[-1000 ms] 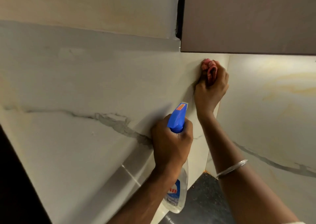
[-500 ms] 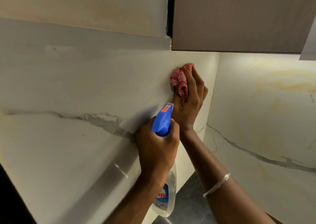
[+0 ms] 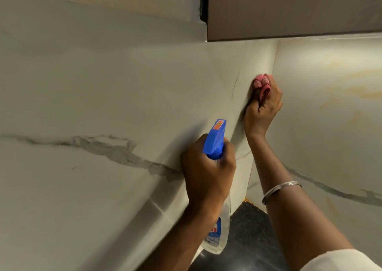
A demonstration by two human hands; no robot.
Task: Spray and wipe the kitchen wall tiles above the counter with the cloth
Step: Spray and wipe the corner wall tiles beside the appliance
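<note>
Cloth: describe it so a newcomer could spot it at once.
Find the brown wall cabinet at top right, then drop to the corner of the grey-veined white wall tiles beneath it. There the right hand presses a crumpled pink cloth against the tiles. It is the only pink thing.

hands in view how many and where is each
2. The left hand grips the spray bottle, lower centre; the right hand holds the pink cloth against the wall tiles near the corner.
</note>
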